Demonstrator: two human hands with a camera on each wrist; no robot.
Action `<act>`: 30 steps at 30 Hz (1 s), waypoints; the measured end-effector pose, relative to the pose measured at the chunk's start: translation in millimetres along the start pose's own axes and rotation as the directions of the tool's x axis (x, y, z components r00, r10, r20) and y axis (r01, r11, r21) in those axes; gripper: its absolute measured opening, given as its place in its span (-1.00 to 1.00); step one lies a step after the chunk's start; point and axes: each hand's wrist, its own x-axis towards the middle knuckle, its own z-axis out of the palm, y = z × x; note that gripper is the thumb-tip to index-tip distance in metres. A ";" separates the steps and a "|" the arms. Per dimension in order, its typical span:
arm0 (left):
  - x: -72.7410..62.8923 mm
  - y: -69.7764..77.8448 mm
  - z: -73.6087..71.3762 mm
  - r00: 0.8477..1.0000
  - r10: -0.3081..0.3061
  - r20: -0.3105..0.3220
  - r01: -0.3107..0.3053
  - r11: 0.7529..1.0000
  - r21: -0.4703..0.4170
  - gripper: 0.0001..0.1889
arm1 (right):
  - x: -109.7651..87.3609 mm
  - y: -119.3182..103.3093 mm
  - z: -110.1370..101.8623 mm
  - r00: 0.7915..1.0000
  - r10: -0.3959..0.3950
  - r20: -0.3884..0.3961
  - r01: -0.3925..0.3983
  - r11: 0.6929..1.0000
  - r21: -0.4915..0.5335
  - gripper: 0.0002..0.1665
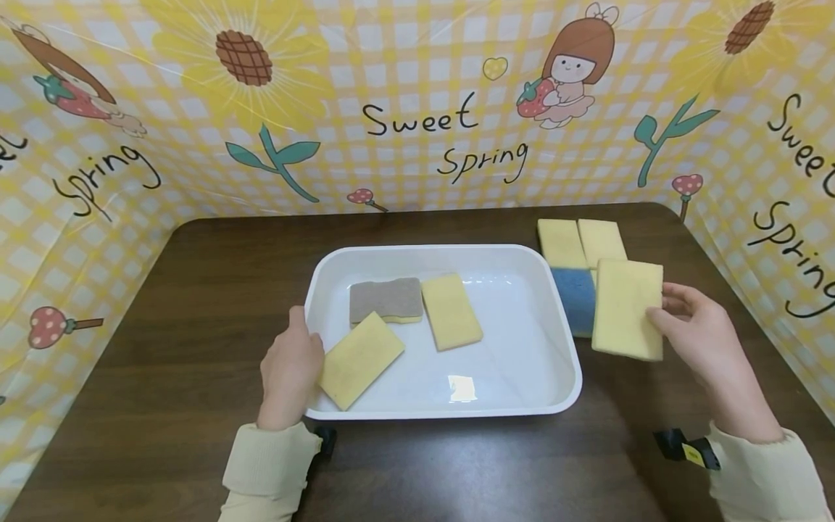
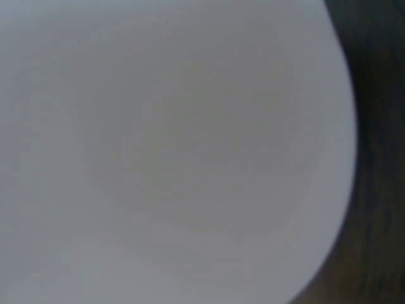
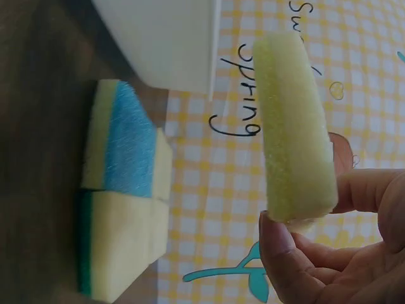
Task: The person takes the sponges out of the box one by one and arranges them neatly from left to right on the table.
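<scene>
My right hand pinches a pale yellow sponge by its right edge, raised above the table. In the right wrist view the thumb and fingers hold the end of this sponge. At the left end of a white tray, my left hand grips the rim. Inside the tray lie a grey-faced sponge, a yellow sponge and another yellow sponge leaning on the left front wall. The left wrist view shows only the blurred tray.
Right of the tray sit a blue-faced sponge, two yellow sponges, left and right, and one green-backed sponge, mostly hidden in the head view. A patterned cloth stands behind the brown table.
</scene>
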 end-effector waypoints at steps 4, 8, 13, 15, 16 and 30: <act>1.0 -0.6 0.8 1.000 -0.001 -0.006 0.001 1.000 0.003 -0.51 | -1.1 9.7 1.2 0.999 -0.003 0.032 0.004 1.000 -0.031 -0.26; 1.3 -0.3 1.0 1.000 -0.001 -0.006 0.001 1.000 0.005 -0.51 | -2.0 18.9 4.0 0.998 -0.008 0.064 0.012 0.998 -0.063 -0.28; 0.6 0.5 0.2 1.000 -0.005 -0.003 0.005 1.000 0.009 -0.52 | -4.2 27.8 10.4 0.996 -0.009 0.094 0.016 0.996 -0.082 -0.31; 0.3 0.7 0.1 1.000 -0.004 -0.003 0.004 1.000 0.012 -0.51 | -4.9 30.4 13.3 0.995 -0.009 0.102 0.017 0.996 -0.085 -0.33; 0.1 0.7 0.0 1.000 -0.003 -0.002 0.004 1.000 0.013 -0.51 | -4.9 31.2 14.6 0.994 -0.012 0.107 0.022 0.995 -0.095 -0.33; -1.5 1.3 -0.3 1.000 -0.008 0.004 0.008 1.000 0.008 -0.51 | -3.4 37.2 28.5 0.977 0.002 0.215 0.036 0.984 -0.174 -0.38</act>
